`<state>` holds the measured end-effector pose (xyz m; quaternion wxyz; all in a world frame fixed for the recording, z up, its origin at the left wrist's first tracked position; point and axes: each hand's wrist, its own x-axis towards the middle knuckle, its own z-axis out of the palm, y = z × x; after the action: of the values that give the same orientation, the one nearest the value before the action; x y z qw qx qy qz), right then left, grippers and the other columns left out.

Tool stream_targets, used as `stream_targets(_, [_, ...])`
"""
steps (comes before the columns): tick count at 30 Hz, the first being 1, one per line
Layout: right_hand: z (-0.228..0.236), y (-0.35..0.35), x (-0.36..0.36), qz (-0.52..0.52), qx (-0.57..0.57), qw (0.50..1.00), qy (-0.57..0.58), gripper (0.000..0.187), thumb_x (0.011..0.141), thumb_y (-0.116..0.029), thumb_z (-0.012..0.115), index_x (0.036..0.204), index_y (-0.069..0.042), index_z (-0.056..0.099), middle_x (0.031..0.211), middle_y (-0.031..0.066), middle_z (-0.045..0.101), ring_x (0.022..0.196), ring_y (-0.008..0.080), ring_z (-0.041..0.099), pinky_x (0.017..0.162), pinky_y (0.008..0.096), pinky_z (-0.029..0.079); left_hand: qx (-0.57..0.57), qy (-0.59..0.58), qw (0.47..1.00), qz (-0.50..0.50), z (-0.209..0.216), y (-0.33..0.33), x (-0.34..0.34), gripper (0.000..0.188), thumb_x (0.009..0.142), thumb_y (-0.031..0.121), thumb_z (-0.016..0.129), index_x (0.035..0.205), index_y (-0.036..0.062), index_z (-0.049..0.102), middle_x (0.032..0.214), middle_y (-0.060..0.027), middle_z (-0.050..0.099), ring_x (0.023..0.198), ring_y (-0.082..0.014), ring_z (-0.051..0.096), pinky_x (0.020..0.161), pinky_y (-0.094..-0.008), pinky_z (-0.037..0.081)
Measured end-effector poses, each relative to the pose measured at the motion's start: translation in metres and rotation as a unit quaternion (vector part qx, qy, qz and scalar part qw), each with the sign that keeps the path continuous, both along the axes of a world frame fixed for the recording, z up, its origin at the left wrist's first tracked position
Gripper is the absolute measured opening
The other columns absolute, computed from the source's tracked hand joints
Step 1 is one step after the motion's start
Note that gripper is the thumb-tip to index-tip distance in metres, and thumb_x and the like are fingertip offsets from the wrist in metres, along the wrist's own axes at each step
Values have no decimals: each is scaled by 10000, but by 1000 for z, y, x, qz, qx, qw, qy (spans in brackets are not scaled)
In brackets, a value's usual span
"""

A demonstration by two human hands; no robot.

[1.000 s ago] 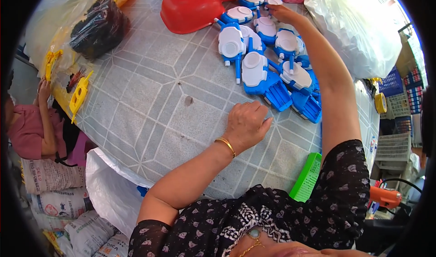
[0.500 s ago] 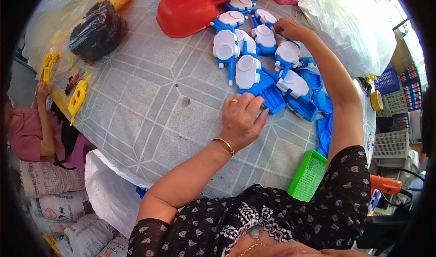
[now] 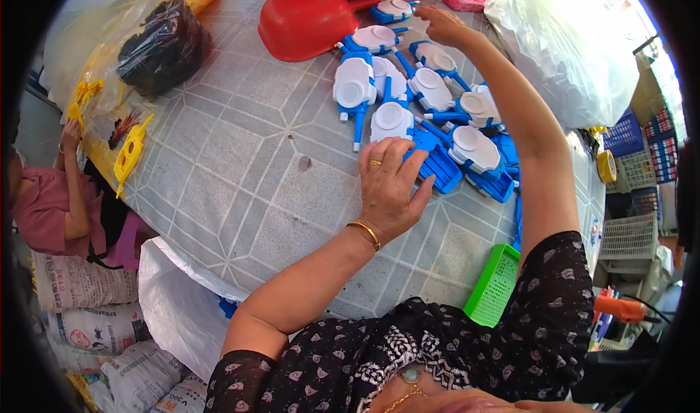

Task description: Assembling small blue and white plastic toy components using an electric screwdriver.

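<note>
Several blue-and-white plastic pieces with round ribbed discs and stick-like antennas, like toy walkie-talkies (image 3: pixel 430 90), lie in a loose pile on the round table (image 3: pixel 270 194). My left hand (image 3: pixel 390 183) is at the near edge of the pile, fingers apart and bent. Its fingertips rest on or just over a white-faced piece (image 3: pixel 391 121), beside a hollow blue shell (image 3: pixel 440 166). My right hand (image 3: pixel 443 26) reaches over the far side of the pile, fingers loosely stretched and nothing seen in them. The farthest piece (image 3: pixel 394 9) lies just left of its fingertips.
A red plastic scoop (image 3: pixel 306 22) lies left of the pile. Clear bags stand back right (image 3: pixel 561 48) and back left, the latter around a dark bundle (image 3: pixel 164 48). A green basket (image 3: pixel 494 285) is near my right elbow. Another person's hand (image 3: pixel 71 134) is beside yellow parts at left.
My right hand has moved left and away from me along the far edge. Several pieces in the pile have shifted and turned. My left hand has stayed nearly in place, fingers a little raised.
</note>
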<state>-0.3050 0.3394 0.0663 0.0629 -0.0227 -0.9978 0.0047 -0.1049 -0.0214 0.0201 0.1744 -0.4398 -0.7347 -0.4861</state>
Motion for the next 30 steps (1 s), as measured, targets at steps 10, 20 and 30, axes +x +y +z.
stream_targets(10, [5,-99,-49,33,272,955,-116,705,833,85,631,1477,-181,523,1410,138,613,1305,316,583,998,504,483,4,-14,1000,10,-7,-13,-7,371,792,170,781,1125,62,658,1216,-132,596,1239,-357,516,1088,-526,338])
stream_targets(20, [-24,-32,-57,-5,139,990,4,714,874,-17,624,1522,-270,464,1532,120,497,1343,405,563,1062,540,505,28,-19,999,-11,-3,-5,-2,365,788,138,780,1125,63,660,1129,-109,621,1220,-358,538,1082,-519,345])
stream_targets(30, [-3,-42,-47,0,150,981,-121,630,825,-92,704,1432,-187,563,1421,147,619,1336,374,574,1087,513,489,50,7,999,13,1,-7,-4,382,796,183,797,1141,68,680,1195,-120,626,1158,-330,569,1051,-484,378])
